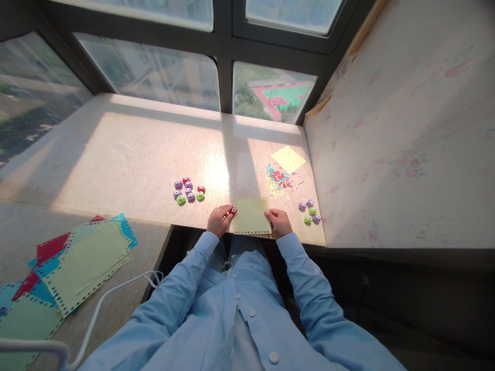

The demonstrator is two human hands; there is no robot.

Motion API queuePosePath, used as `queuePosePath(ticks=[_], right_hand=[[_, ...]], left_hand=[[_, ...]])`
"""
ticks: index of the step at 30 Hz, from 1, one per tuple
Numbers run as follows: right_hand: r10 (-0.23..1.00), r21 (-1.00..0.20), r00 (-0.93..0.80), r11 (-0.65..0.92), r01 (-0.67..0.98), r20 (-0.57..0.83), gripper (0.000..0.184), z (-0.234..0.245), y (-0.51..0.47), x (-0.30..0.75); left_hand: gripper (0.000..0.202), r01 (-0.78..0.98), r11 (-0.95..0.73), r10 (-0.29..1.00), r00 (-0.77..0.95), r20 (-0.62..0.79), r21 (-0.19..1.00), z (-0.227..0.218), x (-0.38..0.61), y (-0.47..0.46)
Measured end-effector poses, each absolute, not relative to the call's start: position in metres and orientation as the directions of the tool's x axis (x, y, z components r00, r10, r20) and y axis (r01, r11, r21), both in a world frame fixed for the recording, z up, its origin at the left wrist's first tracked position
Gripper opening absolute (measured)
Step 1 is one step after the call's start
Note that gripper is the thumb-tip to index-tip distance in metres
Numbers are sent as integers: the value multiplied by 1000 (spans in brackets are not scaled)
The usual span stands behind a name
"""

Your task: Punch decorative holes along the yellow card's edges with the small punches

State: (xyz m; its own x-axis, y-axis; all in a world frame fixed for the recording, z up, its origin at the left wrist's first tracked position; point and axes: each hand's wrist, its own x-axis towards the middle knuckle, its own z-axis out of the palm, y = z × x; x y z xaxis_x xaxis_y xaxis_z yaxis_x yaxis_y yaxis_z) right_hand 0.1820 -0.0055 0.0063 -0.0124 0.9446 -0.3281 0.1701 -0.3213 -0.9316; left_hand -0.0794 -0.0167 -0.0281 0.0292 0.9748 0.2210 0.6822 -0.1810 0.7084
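Note:
A pale yellow sheet of paper (252,216) lies at the front edge of the sill, with punched holes along its bottom and sides. My left hand (220,220) is closed on a small red craft punch (232,211) at the sheet's left edge. At the opposite edge, my right hand (279,221) pinches the paper between thumb and fingers. Beyond the sheet, to the right, lies a scatter of red, blue and yellow punched bits (279,179). Whether the red punch's jaws are pressed down cannot be made out.
Several purple, green and red craft punches (188,190) stand left of the sheet; more punches (310,211) sit right. A yellow paper piece (288,159) lies near the wall. Punched coloured sheets (88,257) overlap at left, beside a white cable (112,291). Windows rise behind the sill.

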Motion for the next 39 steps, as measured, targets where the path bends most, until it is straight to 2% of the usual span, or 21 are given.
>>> queuePosePath(ticks=[6,8,10,13,16,18,22,25,29,39], right_hand=[[956,-921,-4,-281,268,-293,35,5,-8,182],[983,-898,86,-181,400,-159,37,6,-9,183],[991,-824,130,-48,565,32,43,7,-11,183],[981,-685,-34,158,711,190,44,6,-13,179],[933,-545,-286,359,758,218,44,-3,-13,169],[901,-451,-387,433,781,194,44,-11,-11,161],[899,-300,-414,439,847,145,42,-24,-9,150],[902,-252,-399,430,867,167,41,-27,-10,147],[885,-243,-405,456,857,231,39,-28,-12,148],[858,-282,-406,493,823,315,37,-30,-13,148]], left_hand=[[21,674,-109,982,-40,183,730,-26,-72,-11],[22,678,-82,985,-57,163,730,-25,-71,-10],[23,669,-62,986,-73,149,741,-24,-71,-9],[25,612,-47,984,-108,142,789,-22,-71,-10],[23,584,-51,984,-111,142,810,-20,-70,-10],[21,609,-59,988,-80,136,791,-18,-68,-9],[18,643,-81,992,-26,127,762,-16,-69,-8],[15,598,-150,987,47,152,788,-17,-75,-10],[15,550,-209,977,80,198,808,-20,-83,-14],[18,619,-152,978,-20,209,771,-22,-71,-11]])
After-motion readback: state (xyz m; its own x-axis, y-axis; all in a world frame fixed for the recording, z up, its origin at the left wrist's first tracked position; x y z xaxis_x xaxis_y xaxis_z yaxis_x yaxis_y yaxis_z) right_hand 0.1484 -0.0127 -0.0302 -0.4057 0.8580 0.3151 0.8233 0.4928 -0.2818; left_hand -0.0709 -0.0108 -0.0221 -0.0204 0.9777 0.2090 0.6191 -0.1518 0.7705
